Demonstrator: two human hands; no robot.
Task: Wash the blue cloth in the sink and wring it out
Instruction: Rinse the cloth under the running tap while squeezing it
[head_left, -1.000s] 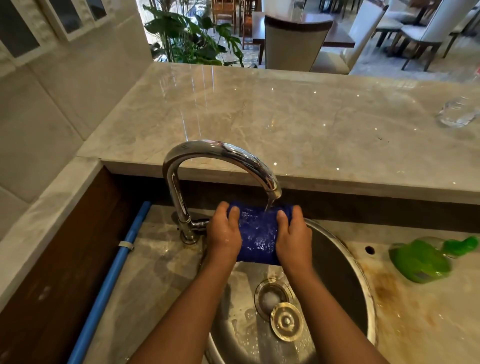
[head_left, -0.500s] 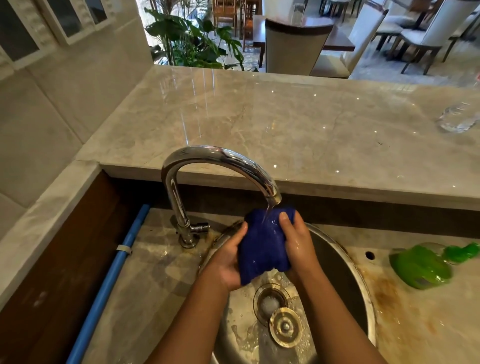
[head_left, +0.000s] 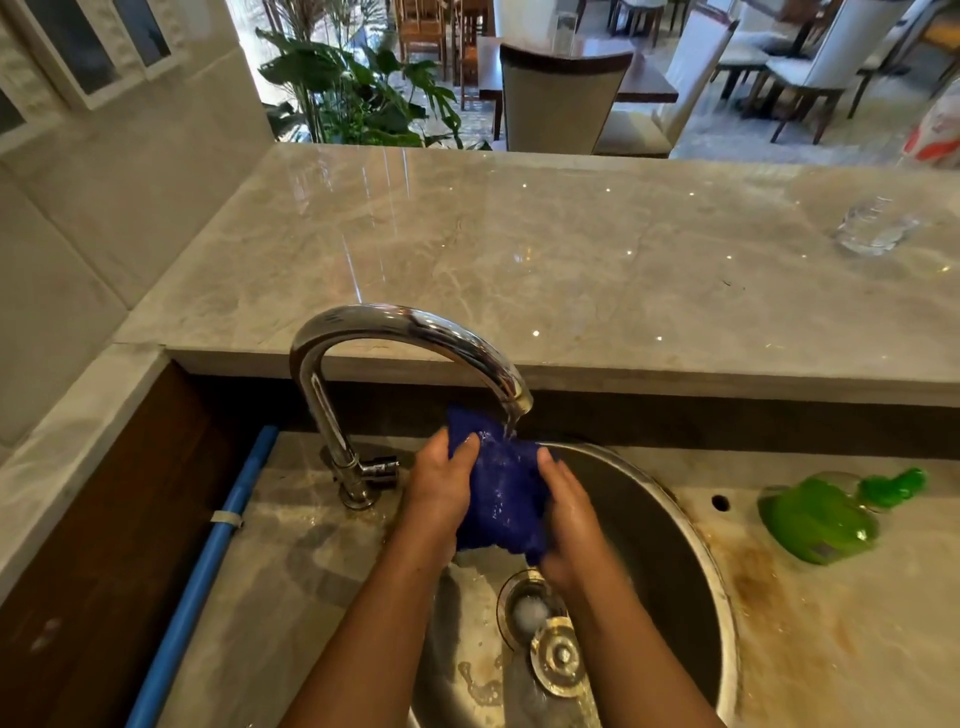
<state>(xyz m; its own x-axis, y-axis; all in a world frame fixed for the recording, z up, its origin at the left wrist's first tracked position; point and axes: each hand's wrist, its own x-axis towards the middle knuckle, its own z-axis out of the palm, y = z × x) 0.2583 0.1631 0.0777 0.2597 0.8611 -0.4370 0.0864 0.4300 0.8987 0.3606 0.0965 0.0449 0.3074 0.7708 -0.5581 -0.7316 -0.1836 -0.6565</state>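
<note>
A wet blue cloth (head_left: 501, 488) is bunched up under the running chrome tap (head_left: 415, 332), above the round steel sink (head_left: 670, 525). My left hand (head_left: 441, 493) grips the cloth's left side, with the thumb pressed on its top. My right hand (head_left: 571, 525) grips its right and lower side, fingers curled round the cloth. Water falls from the spout onto the cloth's upper edge. The lower tip of the cloth hangs between my hands over the open drain (head_left: 527, 608).
A round metal drain plug (head_left: 558, 657) lies loose beside the drain. A green bottle (head_left: 821, 519) lies on its side on the stained counter to the right. A clear glass (head_left: 872, 228) stands on the raised marble ledge. A blue pipe (head_left: 208, 561) runs along the left.
The cloth was stretched flat between both hands under the stream; my hands have since come together and crumpled it into a bunch. My right hand has slid lower on it.
</note>
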